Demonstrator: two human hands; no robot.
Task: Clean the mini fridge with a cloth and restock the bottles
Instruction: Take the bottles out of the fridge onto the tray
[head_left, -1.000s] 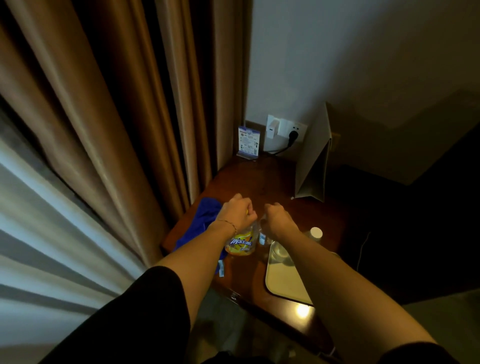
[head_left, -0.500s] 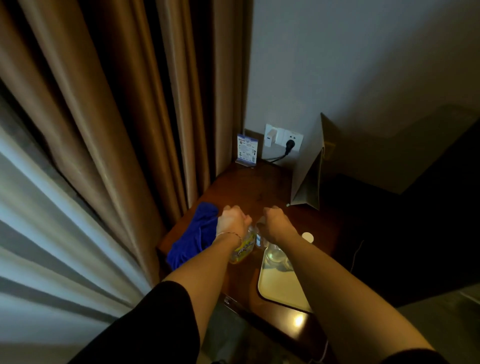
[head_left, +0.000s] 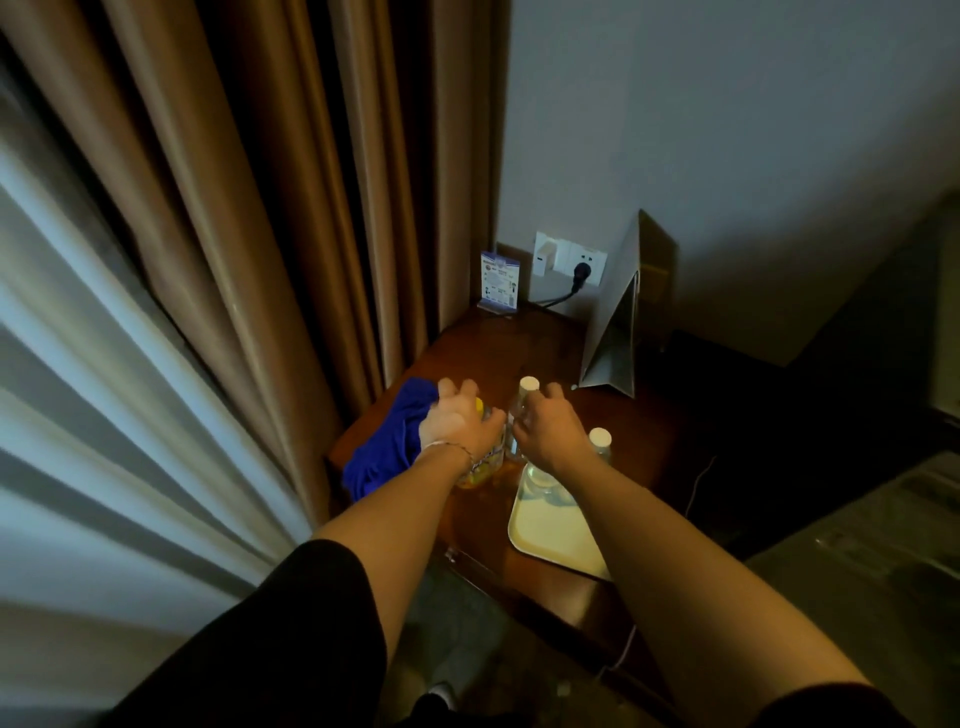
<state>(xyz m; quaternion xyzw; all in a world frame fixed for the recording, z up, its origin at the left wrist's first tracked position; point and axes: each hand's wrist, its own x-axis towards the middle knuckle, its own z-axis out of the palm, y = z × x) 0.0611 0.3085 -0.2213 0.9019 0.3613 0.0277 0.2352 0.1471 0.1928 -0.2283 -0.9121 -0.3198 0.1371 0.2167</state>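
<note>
Left hand (head_left: 457, 423) curls round the yellow bottle (head_left: 480, 462); right hand (head_left: 545, 428) holds the clear bottle (head_left: 519, 415) on the tabletop (head_left: 524, 353). Both bottles look light, smooth, likely slippery: the grip belongs mid-body, below the caps.

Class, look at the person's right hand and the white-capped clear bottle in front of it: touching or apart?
Touching. The head view shows the right hand with fingers curled round the clear bottle below its white cap, with no gap.
</note>
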